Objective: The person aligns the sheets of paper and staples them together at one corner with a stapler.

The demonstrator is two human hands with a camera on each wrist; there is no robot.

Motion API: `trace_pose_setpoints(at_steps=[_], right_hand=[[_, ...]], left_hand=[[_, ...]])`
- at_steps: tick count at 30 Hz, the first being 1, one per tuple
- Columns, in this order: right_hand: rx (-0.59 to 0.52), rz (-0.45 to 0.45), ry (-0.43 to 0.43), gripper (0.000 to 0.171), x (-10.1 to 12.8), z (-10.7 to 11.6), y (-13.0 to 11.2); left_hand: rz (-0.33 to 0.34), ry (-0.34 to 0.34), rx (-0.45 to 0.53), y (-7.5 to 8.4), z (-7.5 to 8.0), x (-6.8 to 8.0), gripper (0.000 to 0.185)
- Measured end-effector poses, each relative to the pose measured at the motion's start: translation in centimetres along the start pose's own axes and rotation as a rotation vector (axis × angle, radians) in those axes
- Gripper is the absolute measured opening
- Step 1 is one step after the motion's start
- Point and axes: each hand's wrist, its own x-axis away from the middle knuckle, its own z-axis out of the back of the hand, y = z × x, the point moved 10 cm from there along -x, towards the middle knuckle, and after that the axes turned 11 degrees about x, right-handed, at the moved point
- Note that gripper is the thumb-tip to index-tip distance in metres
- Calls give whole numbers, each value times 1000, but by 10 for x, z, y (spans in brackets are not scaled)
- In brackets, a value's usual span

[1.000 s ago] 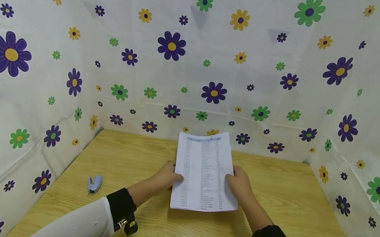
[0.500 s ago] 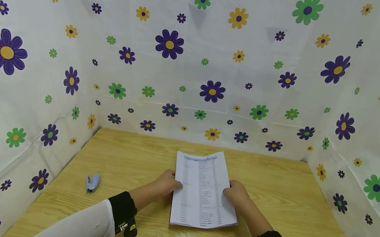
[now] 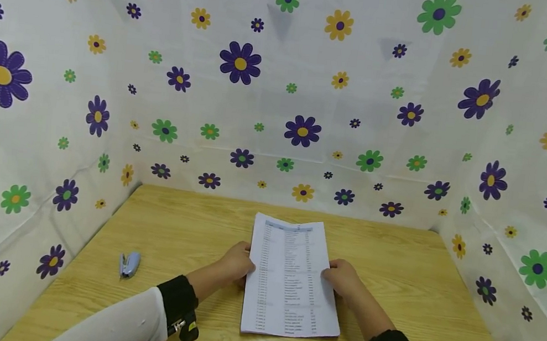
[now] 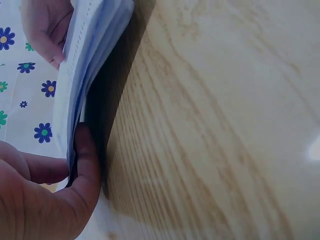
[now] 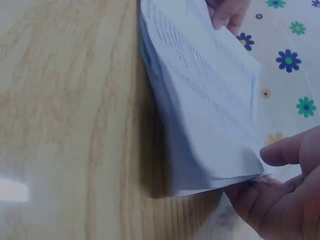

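A stack of printed white sheets (image 3: 289, 278) lies lengthwise on the wooden table (image 3: 408, 273), its near end at the table's front. My left hand (image 3: 236, 264) grips the stack's left edge, thumb and fingers pinching the sheets (image 4: 75, 100) in the left wrist view. On the opposite edge my right hand (image 3: 342, 278) holds the stack, thumb above and fingers under the paper (image 5: 210, 100). The stack stays slightly lifted along its sides, with a shadow beneath.
A small blue-grey stapler (image 3: 127, 264) lies on the table's left part, well apart from the left hand. White cloth walls with coloured flowers (image 3: 282, 82) enclose the table at the back and both sides.
The paper stack has come down from a raised, tilted pose to lie nearly flat on the table, and shifted toward me. Both hands kept their hold on its edges.
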Motion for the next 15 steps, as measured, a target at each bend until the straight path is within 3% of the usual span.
trace_pose_setpoints(at_steps=[7,15], right_hand=[[-117,-65,-15,44,-16,-1,6],[-117,-67,-32,41,-22,-4,8]], left_hand=[[4,-31,21,0,-2,4,54],[16,-43,16,-3,-1,7,46]])
